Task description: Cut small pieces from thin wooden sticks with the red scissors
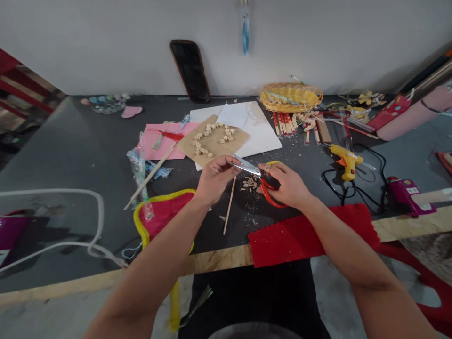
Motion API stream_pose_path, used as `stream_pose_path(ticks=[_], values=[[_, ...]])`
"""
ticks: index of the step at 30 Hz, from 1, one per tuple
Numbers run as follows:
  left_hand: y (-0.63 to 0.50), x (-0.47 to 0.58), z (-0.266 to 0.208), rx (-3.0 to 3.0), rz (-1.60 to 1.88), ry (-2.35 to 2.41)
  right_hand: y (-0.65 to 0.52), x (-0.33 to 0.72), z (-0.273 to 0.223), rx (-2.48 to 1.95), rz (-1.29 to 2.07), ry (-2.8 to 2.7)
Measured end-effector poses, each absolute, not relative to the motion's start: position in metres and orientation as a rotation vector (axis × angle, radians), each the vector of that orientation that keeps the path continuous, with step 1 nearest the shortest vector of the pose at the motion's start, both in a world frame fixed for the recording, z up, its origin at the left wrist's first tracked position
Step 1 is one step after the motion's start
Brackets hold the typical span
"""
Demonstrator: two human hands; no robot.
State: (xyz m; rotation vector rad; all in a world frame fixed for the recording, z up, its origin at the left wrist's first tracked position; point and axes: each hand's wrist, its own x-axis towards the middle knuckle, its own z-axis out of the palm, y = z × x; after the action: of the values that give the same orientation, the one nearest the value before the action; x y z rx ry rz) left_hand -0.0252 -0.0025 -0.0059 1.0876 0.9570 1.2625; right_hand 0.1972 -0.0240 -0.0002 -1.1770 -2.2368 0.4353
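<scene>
My left hand is closed in a pinch, and a thin wooden stick runs down toward me from its thumb. In my right hand are scissors with red-orange handles, fingers wrapped around the grips. The scissor blades point left and reach my left fingertips; the stick's tip there is hidden. Below the blades, several short cut stick pieces lie on the dark table. Behind my hands, brown card carries small clusters of pale wooden bits.
A yellow glue gun with a black cord lies to the right. Red felt covers the front edge; a red-and-yellow fabric piece lies under my left forearm. A yellow basket and a leaning phone are at the back.
</scene>
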Motion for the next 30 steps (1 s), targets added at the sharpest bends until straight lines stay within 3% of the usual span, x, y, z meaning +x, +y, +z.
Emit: stream_pose_path(ticks=[30], values=[[-0.0045,-0.0257,-0.0059,1.128,1.201,0.851,-0.0267,0.1962,0.0060,-1.125,0.394,-2.235]])
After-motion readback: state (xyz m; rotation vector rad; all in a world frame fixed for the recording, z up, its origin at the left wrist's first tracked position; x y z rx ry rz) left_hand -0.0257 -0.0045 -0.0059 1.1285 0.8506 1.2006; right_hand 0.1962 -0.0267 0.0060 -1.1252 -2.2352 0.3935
